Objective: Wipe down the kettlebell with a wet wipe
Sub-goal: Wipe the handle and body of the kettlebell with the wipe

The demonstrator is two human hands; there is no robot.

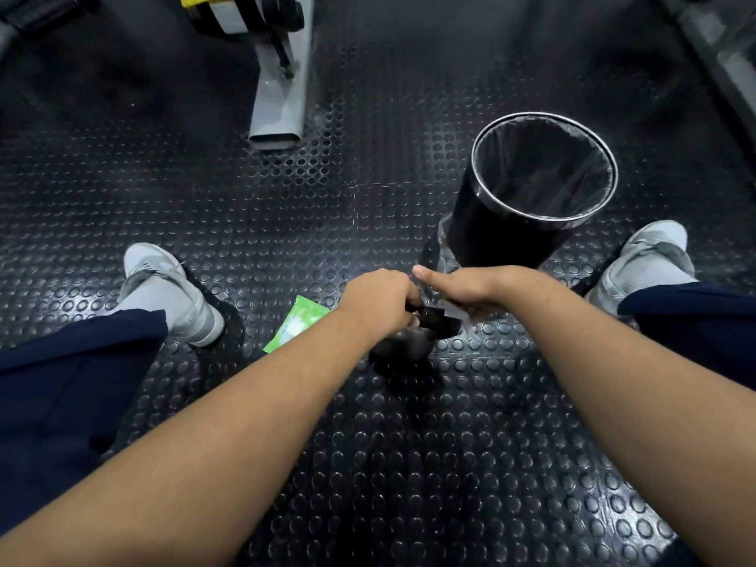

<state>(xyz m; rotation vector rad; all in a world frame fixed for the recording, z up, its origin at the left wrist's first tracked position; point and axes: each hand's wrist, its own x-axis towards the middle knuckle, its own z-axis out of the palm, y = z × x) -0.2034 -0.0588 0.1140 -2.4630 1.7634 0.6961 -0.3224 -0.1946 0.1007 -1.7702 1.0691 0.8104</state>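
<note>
A small black kettlebell (413,341) stands on the studded rubber floor between my feet, mostly hidden under my hands. My left hand (378,302) grips its handle from the left. My right hand (474,290) holds a pale wet wipe (452,311) against the handle's right side, thumb stretched out toward the left hand. A green pack of wet wipes (296,323) lies flat on the floor just left of the kettlebell, partly covered by my left forearm.
A black round bin (491,223) with a liner stands just beyond my right hand. A grey machine leg (280,104) rests on the floor at the back. My grey shoes, the left (172,292) and the right (650,259), flank the kettlebell.
</note>
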